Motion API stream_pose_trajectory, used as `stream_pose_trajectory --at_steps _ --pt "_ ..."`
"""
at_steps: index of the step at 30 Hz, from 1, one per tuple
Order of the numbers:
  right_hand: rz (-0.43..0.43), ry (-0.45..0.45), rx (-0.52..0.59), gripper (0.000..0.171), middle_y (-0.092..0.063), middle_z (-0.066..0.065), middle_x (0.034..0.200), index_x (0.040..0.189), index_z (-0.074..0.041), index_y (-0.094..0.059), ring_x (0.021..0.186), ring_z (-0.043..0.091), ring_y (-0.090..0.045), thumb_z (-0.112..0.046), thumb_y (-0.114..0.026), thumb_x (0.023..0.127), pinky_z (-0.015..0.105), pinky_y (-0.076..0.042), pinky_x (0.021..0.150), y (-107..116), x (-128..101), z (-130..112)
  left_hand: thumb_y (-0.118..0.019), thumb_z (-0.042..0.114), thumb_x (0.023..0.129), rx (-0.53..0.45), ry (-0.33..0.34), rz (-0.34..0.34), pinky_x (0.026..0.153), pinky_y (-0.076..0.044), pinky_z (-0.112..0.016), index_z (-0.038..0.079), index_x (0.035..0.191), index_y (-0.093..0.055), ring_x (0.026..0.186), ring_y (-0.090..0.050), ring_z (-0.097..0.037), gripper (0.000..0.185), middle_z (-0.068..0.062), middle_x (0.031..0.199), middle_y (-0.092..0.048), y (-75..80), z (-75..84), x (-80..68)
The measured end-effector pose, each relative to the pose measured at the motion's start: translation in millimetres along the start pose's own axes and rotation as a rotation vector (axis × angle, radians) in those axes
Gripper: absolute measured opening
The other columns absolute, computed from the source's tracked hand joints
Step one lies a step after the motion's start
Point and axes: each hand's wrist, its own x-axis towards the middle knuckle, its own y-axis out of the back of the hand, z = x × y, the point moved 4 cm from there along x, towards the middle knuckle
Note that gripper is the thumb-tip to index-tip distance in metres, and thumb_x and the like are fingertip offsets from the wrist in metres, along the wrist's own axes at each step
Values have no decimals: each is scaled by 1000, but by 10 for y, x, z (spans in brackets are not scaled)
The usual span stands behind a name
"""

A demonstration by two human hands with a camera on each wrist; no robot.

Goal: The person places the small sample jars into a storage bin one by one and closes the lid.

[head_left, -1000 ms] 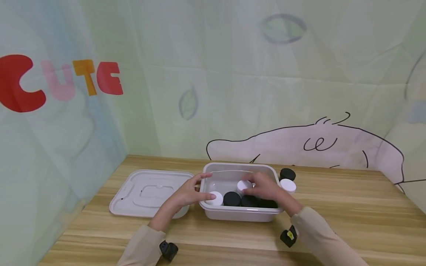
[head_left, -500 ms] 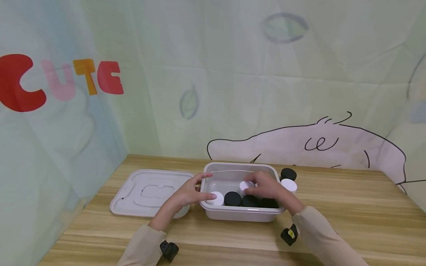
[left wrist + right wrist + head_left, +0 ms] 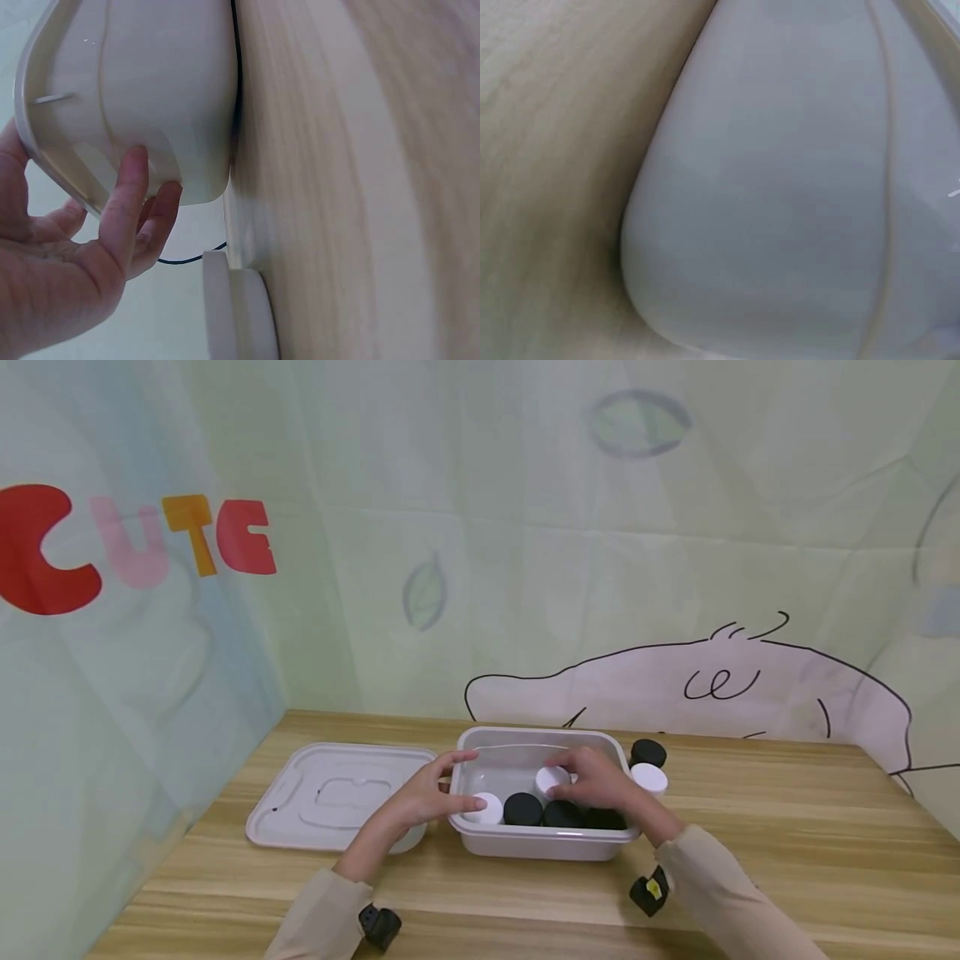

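We see almost no change over the last second: the right hand point(image 3: 600, 783) still pinches a white cylinder point(image 3: 550, 782) inside the tub point(image 3: 540, 846), behind the front row point(image 3: 522, 810), so the work seems held at this piece. The left hand point(image 3: 423, 795) grips the tub's left rim near the lid point(image 3: 337, 806); we judge the tub's back-left roomier, its right wall tight.

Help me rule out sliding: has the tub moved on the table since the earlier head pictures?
No: judged against the table and its back-left corner, the tub shows no shift either way.
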Motion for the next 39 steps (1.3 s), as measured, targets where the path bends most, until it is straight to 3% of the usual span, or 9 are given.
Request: stream_pose_trajectory --at_steps 10,17,21,31,39 --pt "-5 -22 24 29 -68 9 88 96 3 -67 84 21 -63 -16 -72 75 38 -51 77 26 -7 -29 -77 19 72 -4 0 -3 79 -48 -37 13 133 -44 104 -54 -29 69 -20 125 -48 0 -8 3" --pt "73 -144 131 47 -61 20 112 115 6 -58 100 30 -60 -23 -69 81 41 -47 84 184 -107 -11 -77 19 72 -4 -2 -7 80 -48 -37 13 133 -44 104 -54 -28 70 -20 125 -48 -9 -5 3" --pt "132 -167 172 47 -57 21 118 120 4 -56 104 31 -58 -23 -66 83 44 -45 88 370 -206 33 -77 19 72 -3 0 -4 80 -48 -37 13 133 -44 104 -54 -29 69 -20 126 -48 -7 -4 0" --pt "306 -204 190 42 -57 25 116 119 8 -54 101 35 -57 -14 -64 85 42 -47 85 724 -578 351 -77 20 72 6 1 -2 81 -48 -38 13 134 -44 105 -53 -30 70 -21 127 -47 -1 16 -11" --pt "318 -244 113 45 -58 25 113 114 9 -57 96 35 -57 -19 -69 81 42 -49 80 693 -799 599 -77 19 72 8 4 5 78 -48 -37 13 133 -44 106 -52 -30 69 -20 124 -49 4 14 -14"
